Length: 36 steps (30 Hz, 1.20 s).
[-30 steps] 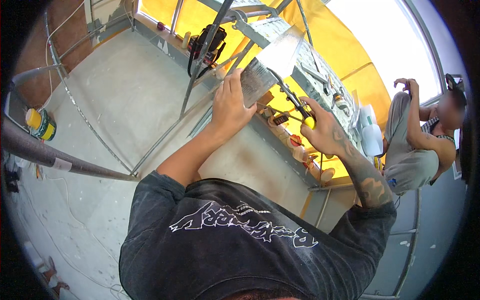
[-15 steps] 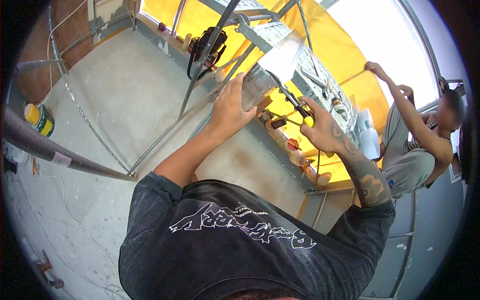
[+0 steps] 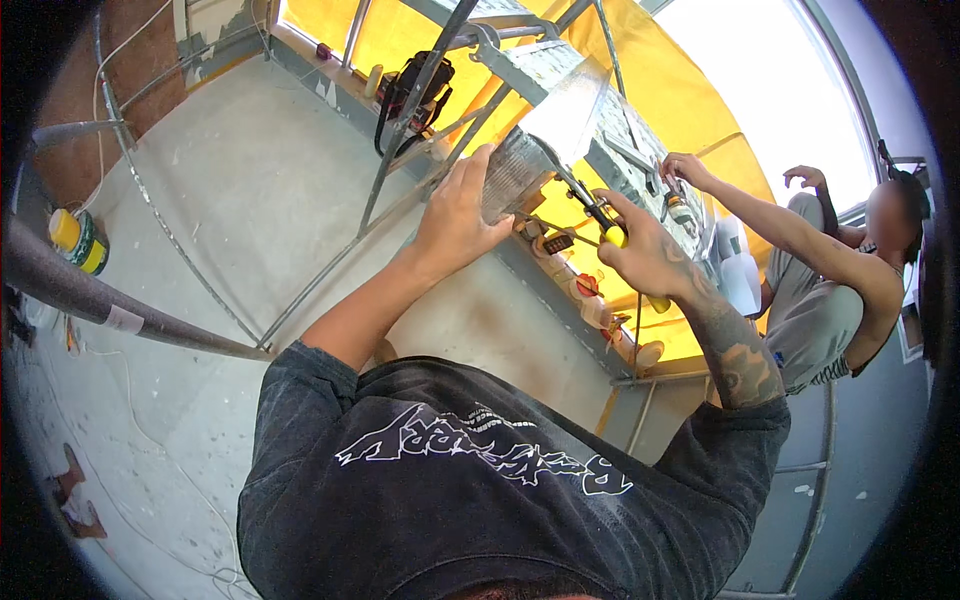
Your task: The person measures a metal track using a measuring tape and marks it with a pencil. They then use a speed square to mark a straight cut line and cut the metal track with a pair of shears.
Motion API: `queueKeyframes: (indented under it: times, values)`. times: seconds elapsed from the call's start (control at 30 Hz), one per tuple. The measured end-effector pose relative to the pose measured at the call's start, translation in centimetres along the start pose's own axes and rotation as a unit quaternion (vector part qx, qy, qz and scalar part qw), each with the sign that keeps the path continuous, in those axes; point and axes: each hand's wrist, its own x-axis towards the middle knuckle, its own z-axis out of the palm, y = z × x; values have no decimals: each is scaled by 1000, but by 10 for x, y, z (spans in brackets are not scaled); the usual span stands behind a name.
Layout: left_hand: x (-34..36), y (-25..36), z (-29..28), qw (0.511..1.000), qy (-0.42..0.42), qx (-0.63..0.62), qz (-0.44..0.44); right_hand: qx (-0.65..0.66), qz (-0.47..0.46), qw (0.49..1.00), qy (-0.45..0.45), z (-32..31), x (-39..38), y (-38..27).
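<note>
A folded piece of shiny sheet metal (image 3: pixel 572 112) with a ribbed grey face (image 3: pixel 515 172) stands out in front of me. My left hand (image 3: pixel 458 218) is closed on its ribbed side, thumb near the lower corner and fingers along the left edge. In my right hand (image 3: pixel 645 252) are tin snips (image 3: pixel 592 205) with black and yellow handles. Their jaws meet the metal's right edge, and the handles are spread apart. How deep the blades sit in the metal cannot be made out.
Scaffold tubes (image 3: pixel 395 125) cross beside the work, with a paint-spattered plank (image 3: pixel 625 165) beyond it. A co-worker (image 3: pixel 825 320) squats at right, one hand (image 3: pixel 685 170) over the plank's tools. A dark bag (image 3: pixel 412 90) stands by the yellow sheeting (image 3: pixel 690 75); a yellow-lidded tub (image 3: pixel 80 240) is far left.
My right hand has shifted slightly, and the snips' handles have spread. My left hand keeps its hold. The co-worker's arm has come down from the sheeting to the plank.
</note>
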Motion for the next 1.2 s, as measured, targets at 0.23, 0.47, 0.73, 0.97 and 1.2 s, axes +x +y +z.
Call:
queueKeyframes:
  times: [0.23,0.47,0.73,0.97,1.2]
  values:
    - [5,-10,-16,999,-43,-21,8,-12,-42,999,13,-4,0,2]
    - [0,-6,-15,998,-59,-6,2,-1,-6,1000,-8,1,5,-9]
    - [8,-12,-26,996,-81,-14,26,36,26,999,-28,-2,6,-13]
    - [11,-16,-33,985,-127,-98,-54,5,-20,999,29,8,4,-13]
    - [10,-12,-32,982,-142,-113,-59,-5,-17,999,46,26,8,-4]
